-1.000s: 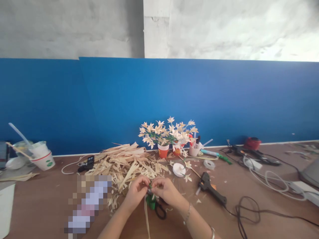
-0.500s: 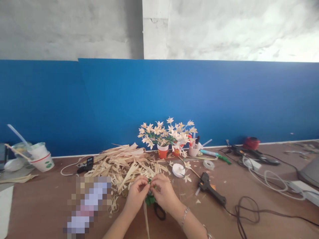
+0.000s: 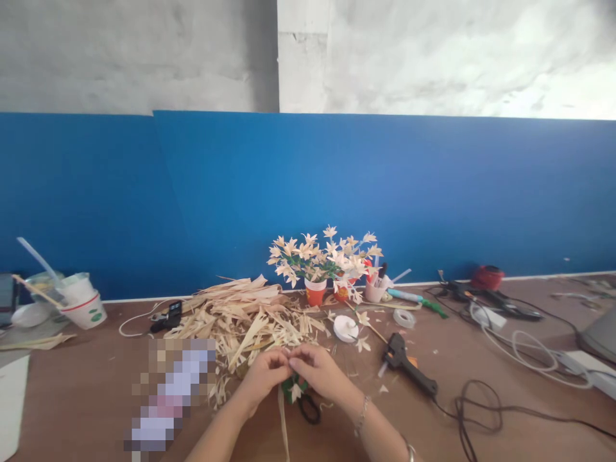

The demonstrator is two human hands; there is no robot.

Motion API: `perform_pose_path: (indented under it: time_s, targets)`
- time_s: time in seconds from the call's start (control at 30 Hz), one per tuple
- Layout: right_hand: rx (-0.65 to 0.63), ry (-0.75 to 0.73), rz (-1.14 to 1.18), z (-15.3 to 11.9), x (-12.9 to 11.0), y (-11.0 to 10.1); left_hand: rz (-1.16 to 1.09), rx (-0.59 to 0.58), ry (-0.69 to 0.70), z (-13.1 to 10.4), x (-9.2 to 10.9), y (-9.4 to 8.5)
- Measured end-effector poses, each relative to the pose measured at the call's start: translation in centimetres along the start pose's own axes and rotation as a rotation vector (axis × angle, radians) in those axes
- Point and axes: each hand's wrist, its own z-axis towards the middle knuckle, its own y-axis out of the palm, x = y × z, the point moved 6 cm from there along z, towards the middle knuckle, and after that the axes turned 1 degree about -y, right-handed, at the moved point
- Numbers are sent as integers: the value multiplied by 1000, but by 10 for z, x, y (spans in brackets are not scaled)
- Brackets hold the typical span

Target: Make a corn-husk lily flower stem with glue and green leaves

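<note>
Over the near middle of the table, my left hand (image 3: 264, 375) and my right hand (image 3: 320, 371) meet with fingertips pinched together. What lies inside the pinch is hidden by the fingers. Just under them show a green bundle (image 3: 287, 387), perhaps leaves or tape, and a small pale flower (image 3: 296, 392). A long pale strip (image 3: 283, 427) hangs or lies below my left hand. Beside the green bundle, under my right hand, is a black loop (image 3: 309, 409) like a scissors handle.
Behind my hands lies a heap of dry husk strips (image 3: 250, 321). Pale flowers stand in a red-and-white cup (image 3: 316, 292). To the right are a white dish (image 3: 345, 328), a tape roll (image 3: 403, 318) and a corded glue gun (image 3: 407, 362). Paper cups (image 3: 85, 310) stand left.
My hands have shifted slightly down, and the fingertips are closer together. A pale flower now shows below them, where green stood between the fingers before.
</note>
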Motion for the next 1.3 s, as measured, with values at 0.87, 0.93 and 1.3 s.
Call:
perform_pose_path:
  time_s: [0.87,0.93,1.3]
  targets:
    - [189,27,197,10,26,-9,-104,30,-327,-2,-30,10]
    - [200,37,212,10,27,-9,-114,35,-295,0,-30,11]
    - [139,119,202,12,34,-10,-120,196,-102,0,-14,3]
